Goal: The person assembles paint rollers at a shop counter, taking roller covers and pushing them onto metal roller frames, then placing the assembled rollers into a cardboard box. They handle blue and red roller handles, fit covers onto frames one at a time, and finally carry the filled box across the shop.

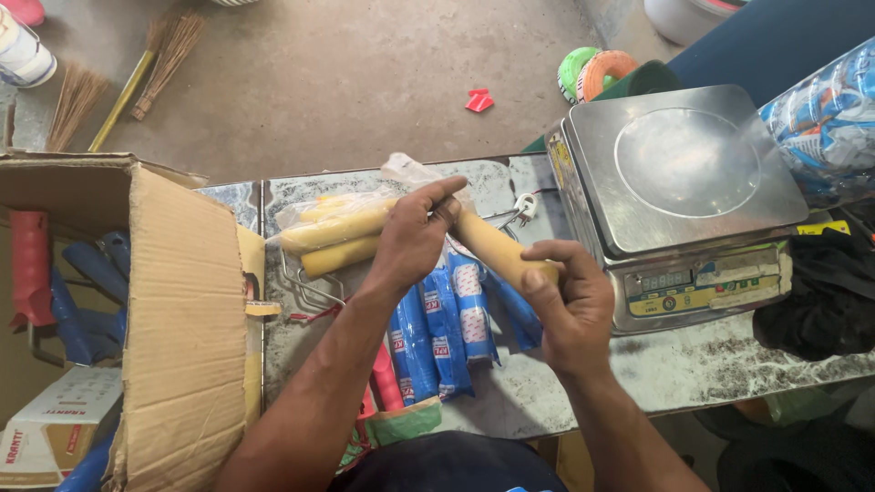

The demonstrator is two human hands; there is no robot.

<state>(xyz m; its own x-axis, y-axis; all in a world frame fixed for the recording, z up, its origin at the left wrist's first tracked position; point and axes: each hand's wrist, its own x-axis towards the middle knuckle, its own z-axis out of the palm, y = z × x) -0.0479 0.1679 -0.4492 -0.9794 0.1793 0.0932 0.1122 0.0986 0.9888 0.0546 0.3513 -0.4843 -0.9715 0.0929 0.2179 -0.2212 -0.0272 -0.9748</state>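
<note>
My right hand (572,308) grips the near end of a yellow paint roller (492,246) held above the counter. My left hand (415,239) closes on the roller's far end, with the index finger stretched out along a thin clear plastic wrapper (406,169). Below the hands lie two more yellow rollers (337,239) in plastic, with a wire frame. Several blue-wrapped handles (442,333) and a red handle (385,381) rest on the marble counter (693,364).
An open cardboard box (178,310) at the left holds red and blue handled rollers and small boxes. A steel weighing scale (684,182) stands at the right beside black cloth (825,292) and a plastic bag of packets (829,118). Brooms (137,73) lie on the floor.
</note>
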